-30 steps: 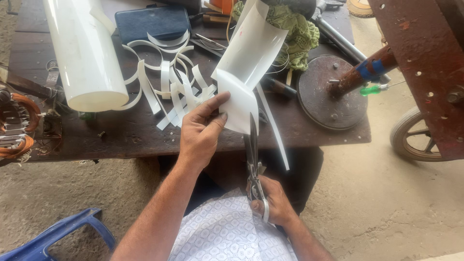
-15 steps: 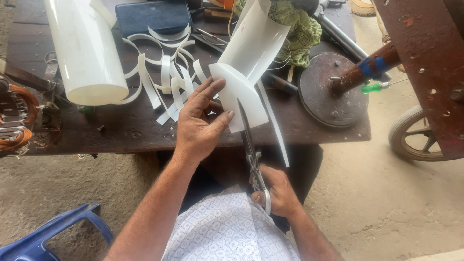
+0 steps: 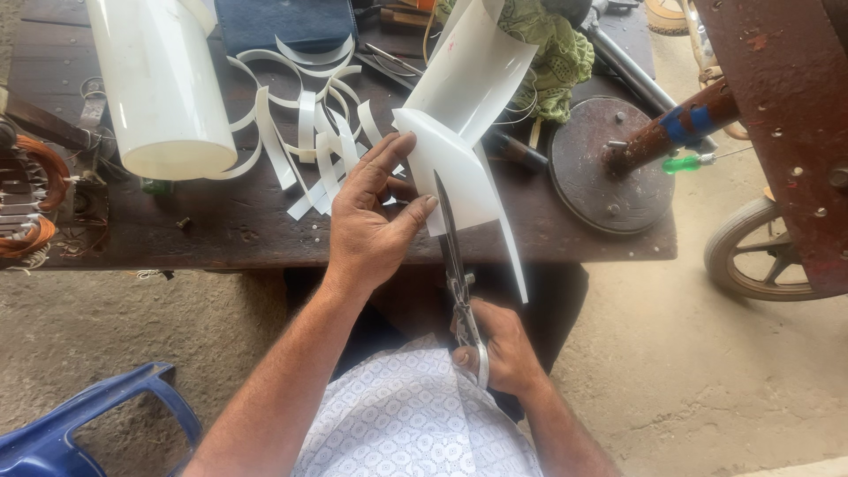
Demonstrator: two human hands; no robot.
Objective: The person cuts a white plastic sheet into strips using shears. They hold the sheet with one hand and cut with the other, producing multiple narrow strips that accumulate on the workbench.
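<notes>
The left hand (image 3: 375,221) pinches a white sheet (image 3: 464,115) between thumb and fingers, holding it up over the front edge of the bench (image 3: 221,225). The sheet curls at its top and leans toward the far edge. The right hand (image 3: 499,349) is closed around the handles of the scissors (image 3: 455,256), low over the lap in front of the bench; the blades point up and away, nearly closed, with their tips inside the sheet's lower edge just right of the left thumb. A narrow strip (image 3: 508,238) hangs from the sheet to the right of the blades, past the front edge.

On the bench, left of the sheet, lies a heap of cut white strips (image 3: 309,141) — curled and overlapping. A big white roll (image 3: 159,84) lies toward the far left corner, its open end facing the front edge. A blue case (image 3: 283,22) sits at the far edge, a green rag (image 3: 552,53) behind the sheet, and a rusty round disc (image 3: 609,163) near the right edge. Copper coils (image 3: 31,199) sit at the left edge — partly cut off. A blue chair (image 3: 88,420) stands on the floor at lower left, a wheel (image 3: 760,252) at right.
</notes>
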